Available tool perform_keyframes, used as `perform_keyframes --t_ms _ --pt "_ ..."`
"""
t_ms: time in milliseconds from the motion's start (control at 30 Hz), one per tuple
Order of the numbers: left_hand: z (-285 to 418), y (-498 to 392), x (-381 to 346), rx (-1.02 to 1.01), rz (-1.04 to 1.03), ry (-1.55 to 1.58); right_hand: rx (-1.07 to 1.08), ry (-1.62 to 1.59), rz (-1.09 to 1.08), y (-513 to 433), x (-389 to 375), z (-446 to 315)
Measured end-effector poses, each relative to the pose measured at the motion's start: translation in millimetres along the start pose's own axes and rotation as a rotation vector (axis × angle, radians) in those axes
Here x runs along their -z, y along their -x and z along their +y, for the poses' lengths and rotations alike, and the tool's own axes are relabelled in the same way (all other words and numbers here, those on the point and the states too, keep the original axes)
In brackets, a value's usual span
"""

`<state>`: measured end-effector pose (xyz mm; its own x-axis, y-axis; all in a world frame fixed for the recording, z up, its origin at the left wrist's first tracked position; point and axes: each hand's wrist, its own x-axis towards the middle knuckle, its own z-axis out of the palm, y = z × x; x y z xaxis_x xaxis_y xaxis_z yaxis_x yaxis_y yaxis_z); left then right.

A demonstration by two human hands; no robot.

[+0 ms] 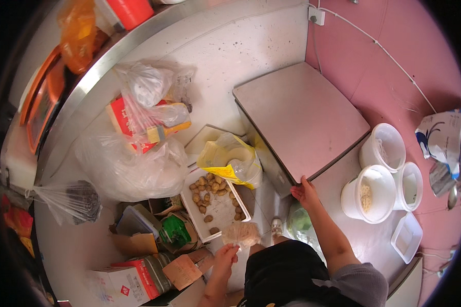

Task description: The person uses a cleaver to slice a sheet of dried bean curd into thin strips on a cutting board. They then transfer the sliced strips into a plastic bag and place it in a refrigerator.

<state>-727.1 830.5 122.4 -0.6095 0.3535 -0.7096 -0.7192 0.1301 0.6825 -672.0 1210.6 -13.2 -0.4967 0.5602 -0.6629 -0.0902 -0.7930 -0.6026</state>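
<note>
My left hand (pixel 226 258) pinches the top of a clear plastic bag (pixel 241 234) with something pale and stringy inside, perhaps noodles. The bag hangs beside a white foam box (pixel 198 227) that holds several potatoes (pixel 215 185). My right hand (pixel 306 193) grips the near corner of the grey lid (pixel 303 119) on what looks like a chest freezer. The thumb rests over the lid's edge, and the other fingers are partly hidden by it. The lid lies flat, or nearly so.
White buckets (pixel 368 193) and a white tray (pixel 406 238) stand at right. A yellow-and-clear bag (pixel 230 161) leans near the freezer's left side. Plastic bags (pixel 138 169), a brush (pixel 169 131) and cartons (pixel 126 286) lie at left. A wrapped green thing (pixel 302 222) sits below my right forearm.
</note>
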Motion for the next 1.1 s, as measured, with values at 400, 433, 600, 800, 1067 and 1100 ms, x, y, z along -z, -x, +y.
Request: perform_keyframes --t_ms 400,433,600,800,1067,1100 --pt "172.8 -169.1 -167.7 -0.062 -0.392 -0.230 1.263 0.843 0.494 115.0 -26.3 -261.9" --pt "185.4 -181.5 -183.5 -0.055 -0.416 -0.243 1.587 0.898 0.633 113.1 -35.9 -272.4" --pt "254.4 -258.8 -290.4 -0.150 -0.602 -0.259 1.922 0.846 0.530 77.0 -88.3 -317.4" --pt "302.0 -328.7 -440.7 -0.279 -0.783 -0.512 1.889 0.929 0.618 80.2 -77.3 -362.8" --pt "328.7 -431.8 -538.1 0.020 -0.603 -0.220 2.061 0.635 1.113 39.6 -33.4 -312.3" --pt "326.4 -435.5 -541.1 0.040 -0.606 -0.228 1.996 0.635 1.050 11.9 -27.5 -271.9"
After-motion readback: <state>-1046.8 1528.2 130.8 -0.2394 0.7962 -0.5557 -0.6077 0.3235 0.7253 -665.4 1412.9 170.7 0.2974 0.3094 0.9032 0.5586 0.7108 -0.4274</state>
